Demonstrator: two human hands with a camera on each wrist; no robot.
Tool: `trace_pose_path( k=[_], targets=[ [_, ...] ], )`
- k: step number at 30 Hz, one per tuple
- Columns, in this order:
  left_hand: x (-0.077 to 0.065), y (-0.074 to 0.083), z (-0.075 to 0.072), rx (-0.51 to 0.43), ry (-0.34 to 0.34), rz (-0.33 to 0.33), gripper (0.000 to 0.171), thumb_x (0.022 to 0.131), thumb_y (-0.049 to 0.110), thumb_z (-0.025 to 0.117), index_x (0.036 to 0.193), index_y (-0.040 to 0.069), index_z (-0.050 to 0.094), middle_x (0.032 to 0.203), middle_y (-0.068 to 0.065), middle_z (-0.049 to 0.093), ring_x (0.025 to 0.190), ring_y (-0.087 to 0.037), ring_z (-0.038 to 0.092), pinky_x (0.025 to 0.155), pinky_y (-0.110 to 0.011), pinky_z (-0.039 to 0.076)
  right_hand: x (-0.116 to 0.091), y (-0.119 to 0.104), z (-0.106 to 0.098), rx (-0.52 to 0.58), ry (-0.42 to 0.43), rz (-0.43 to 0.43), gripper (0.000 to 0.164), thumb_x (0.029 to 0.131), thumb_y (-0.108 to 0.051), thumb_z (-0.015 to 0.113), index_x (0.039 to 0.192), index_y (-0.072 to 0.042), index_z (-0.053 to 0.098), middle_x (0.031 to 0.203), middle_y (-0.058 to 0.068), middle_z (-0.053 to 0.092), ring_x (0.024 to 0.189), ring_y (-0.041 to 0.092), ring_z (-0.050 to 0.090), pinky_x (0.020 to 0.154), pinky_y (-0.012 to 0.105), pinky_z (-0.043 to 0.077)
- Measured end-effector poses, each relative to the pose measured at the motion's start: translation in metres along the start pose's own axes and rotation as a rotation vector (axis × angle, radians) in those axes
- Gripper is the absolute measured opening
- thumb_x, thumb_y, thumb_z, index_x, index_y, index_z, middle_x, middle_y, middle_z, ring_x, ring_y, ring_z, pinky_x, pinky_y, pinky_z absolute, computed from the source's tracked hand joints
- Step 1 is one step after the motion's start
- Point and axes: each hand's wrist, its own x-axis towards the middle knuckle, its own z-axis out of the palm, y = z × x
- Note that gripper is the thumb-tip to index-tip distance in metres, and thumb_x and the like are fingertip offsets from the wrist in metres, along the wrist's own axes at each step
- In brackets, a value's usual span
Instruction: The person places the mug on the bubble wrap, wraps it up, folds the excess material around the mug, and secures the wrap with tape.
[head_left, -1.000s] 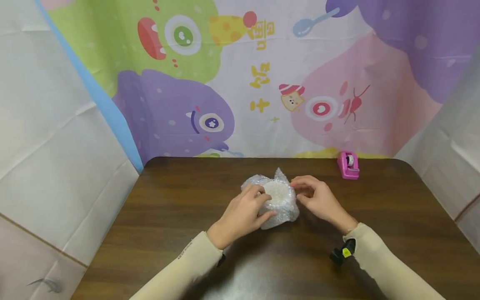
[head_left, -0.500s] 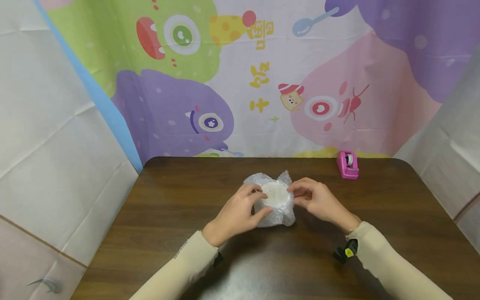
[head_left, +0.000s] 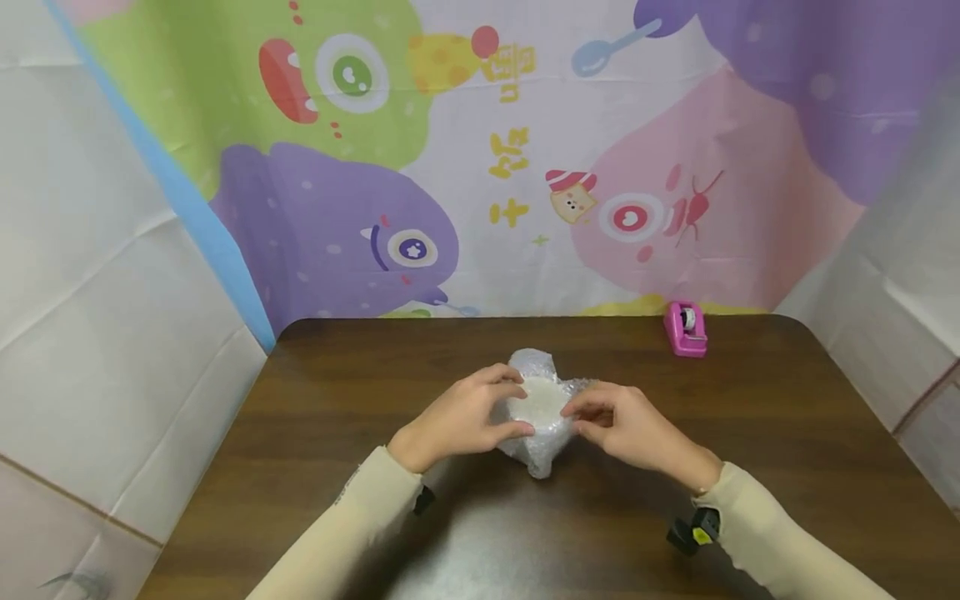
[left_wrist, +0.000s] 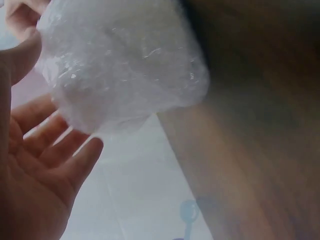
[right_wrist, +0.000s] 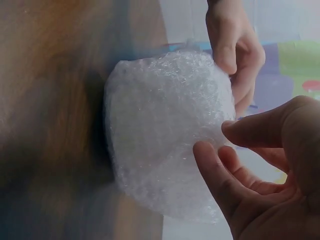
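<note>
A round object in bubble wrap (head_left: 525,451) sits near the middle of the table, with a pale disc (head_left: 542,403) showing on top and loose corners of wrap sticking out around it. My left hand (head_left: 474,413) holds its left side, thumb in front and fingers behind. On the right side, my right hand (head_left: 637,432) pinches the wrap at the rim between thumb and fingers. Close up in the right wrist view, the right thumb and index fingertips (right_wrist: 204,148) press on the bubble wrap (right_wrist: 160,120). What the wrap contains is hidden beneath its layers.
A pink tape dispenser (head_left: 686,330) stands at the back right of the dark wooden table (head_left: 345,375). Behind the table hangs a cartoon-print curtain (head_left: 525,275), and pale panels (head_left: 112,275) flank both sides.
The wrapped object has turned clockwise as seen from above, its pointed corner swinging toward the right hand. My right hand has come closer to the disc and slightly nearer to me.
</note>
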Motion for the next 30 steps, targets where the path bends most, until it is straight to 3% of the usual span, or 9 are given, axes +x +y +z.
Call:
trace_pose_path(
  k=[8,15,19,25,30],
  targets=[
    [0.001,-0.010,-0.012,-0.076,-0.140,0.011,0.045,0.090,0.036,0.080,0.124,0.006,0.072,0.140,-0.006,0.062,0.129,-0.021,0.061,0.108,-0.035,0.052,-0.006,-0.017,0.007,0.000,-0.062,-0.002,0.017,0.090,-0.003,0.075,0.105,-0.012,0.078,0.096,-0.003,0.071,0.085,0.006,0.068,0.071,0.024,0.061],
    [0.001,-0.014,-0.017,-0.086,-0.177,0.027,0.045,0.089,0.032,0.080,0.128,0.011,0.071,0.145,-0.002,0.061,0.142,-0.023,0.051,0.121,-0.039,0.039,-0.007,-0.027,0.007,0.015,-0.127,0.002,0.016,0.093,-0.007,0.074,0.108,-0.010,0.076,0.095,-0.004,0.070,0.087,0.005,0.067,0.074,0.026,0.062],
    [-0.001,-0.006,-0.021,-0.026,-0.110,0.068,0.044,0.089,0.035,0.079,0.126,0.012,0.072,0.138,-0.002,0.066,0.137,-0.023,0.055,0.118,-0.037,0.043,0.000,-0.031,-0.007,-0.043,-0.181,-0.040,0.015,0.096,-0.012,0.072,0.110,-0.007,0.075,0.095,-0.004,0.072,0.086,0.004,0.067,0.074,0.025,0.061],
    [0.000,0.023,-0.018,0.119,0.091,0.182,0.035,0.089,0.039,0.078,0.114,0.013,0.076,0.112,0.004,0.073,0.107,-0.013,0.066,0.096,-0.028,0.056,0.029,-0.034,-0.033,-0.131,-0.152,-0.077,0.016,0.095,-0.010,0.072,0.110,-0.005,0.075,0.100,0.001,0.075,0.088,0.009,0.069,0.078,0.031,0.062],
    [-0.001,0.048,-0.008,0.293,0.128,0.267,0.030,0.089,0.038,0.079,0.109,0.016,0.076,0.105,0.005,0.072,0.098,-0.011,0.067,0.089,-0.026,0.058,0.057,-0.029,-0.042,-0.209,-0.138,-0.147,0.022,0.092,-0.010,0.075,0.113,-0.003,0.074,0.109,0.009,0.075,0.097,0.019,0.071,0.084,0.042,0.061]
  ],
)
